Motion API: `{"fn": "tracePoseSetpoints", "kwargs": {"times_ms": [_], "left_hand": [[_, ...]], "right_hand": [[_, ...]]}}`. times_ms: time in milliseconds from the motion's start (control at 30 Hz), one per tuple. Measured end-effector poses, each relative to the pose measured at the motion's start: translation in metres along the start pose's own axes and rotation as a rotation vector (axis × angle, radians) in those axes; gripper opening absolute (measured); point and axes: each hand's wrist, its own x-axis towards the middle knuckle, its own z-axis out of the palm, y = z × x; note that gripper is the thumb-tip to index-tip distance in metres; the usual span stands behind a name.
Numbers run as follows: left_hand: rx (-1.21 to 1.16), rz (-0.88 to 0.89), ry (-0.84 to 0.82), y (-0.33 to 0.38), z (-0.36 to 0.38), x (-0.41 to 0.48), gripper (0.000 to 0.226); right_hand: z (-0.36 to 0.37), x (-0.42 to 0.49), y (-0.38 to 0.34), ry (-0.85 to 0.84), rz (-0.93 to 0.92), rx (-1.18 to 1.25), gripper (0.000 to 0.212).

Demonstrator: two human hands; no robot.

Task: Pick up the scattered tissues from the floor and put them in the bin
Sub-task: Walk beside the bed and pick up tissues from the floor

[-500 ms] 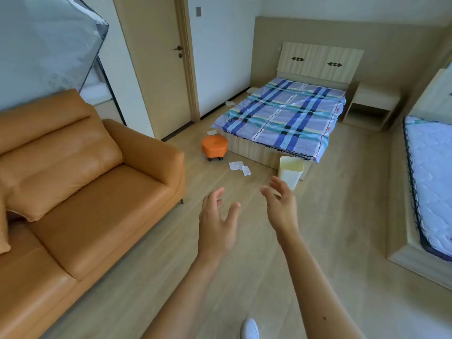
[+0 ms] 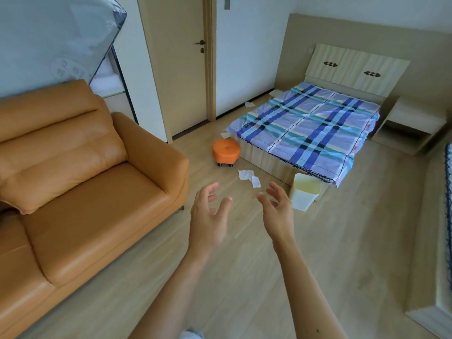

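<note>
The person is approaching, nothing gathered yet: the left hand (image 2: 208,217) and right hand (image 2: 277,211) are both reaching forward, spread and holding nothing. Two white crumpled tissues (image 2: 249,176) are lying on the floor between the round orange padded stool (image 2: 226,150) and the pale rectangular plastic bin (image 2: 304,192); more are lying beyond the stool. Next, I judge, comes stooping beside the stool to pinch them up.

Leather, wood grain, cloth and thin paper

I see a sofa (image 2: 80,192) of smooth tan leather with a soft sheen, a floor (image 2: 354,241) of pale matt wood-look planks, thin white paper tissues (image 2: 245,174), a matt cream plastic bin (image 2: 303,196), a checked cloth bedsheet (image 2: 305,128) and glossy plastic wrap (image 2: 49,37) behind the sofa.
</note>
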Motion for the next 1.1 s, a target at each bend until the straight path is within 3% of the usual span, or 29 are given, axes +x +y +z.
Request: {"fn": "tracePoseSetpoints", "kwargs": {"times_ms": [233, 767, 1100], "left_hand": [[-0.036, -0.032, 0.038, -0.024, 0.017, 0.11, 0.033], [-0.052, -0.075, -0.069, -0.051, 0.078, 0.41, 0.037], [-0.042, -0.126, 0.005, -0.082, 0.137, 0.596, 0.032]], "right_hand": [[0.043, 0.097, 0.004, -0.014, 0.035, -0.018, 0.055], [0.158, 0.353, -0.019, 0.072, 0.109, -0.033, 0.049], [0.229, 0.561, -0.011, -0.033, 0.129, -0.041, 0.051]]}}
